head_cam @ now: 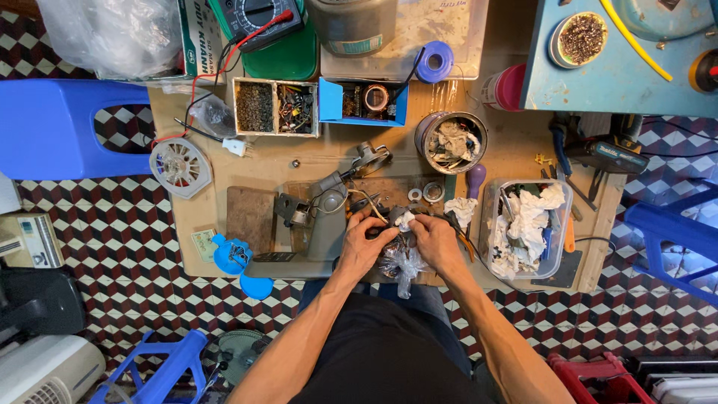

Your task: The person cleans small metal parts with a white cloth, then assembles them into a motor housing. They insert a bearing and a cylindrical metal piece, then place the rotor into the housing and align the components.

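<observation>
Both hands meet at the near middle of the wooden workboard (516, 150), and every place below is told from that board. The left hand (364, 245) curls its fingers around a small dark part (390, 233) that is mostly hidden, with a scrap of white cloth (404, 219) at the fingertips; the right hand (436, 241) pinches the same part from the other side, fingers pressed together. A crumpled clear plastic bag (402, 265) hangs just below them at the board's near edge. Just left of the hands stands a grey motor housing (326, 224). On the board's right end sits one clear plastic tub (562, 247) filled with white rags and a few tools. Toward the far side, one round tin can (424, 127) holds crumpled grey rags. Farther left along the far edge, one blue box (327, 101) holds a copper coil, and one two-compartment tray (275, 133) holds small dark screws in one half and mixed parts in the other. Beyond the board's right far corner, one round tin (554, 46) of brown bits rests on a blue table. Two metal washers (424, 193) lie just beyond the hands.
</observation>
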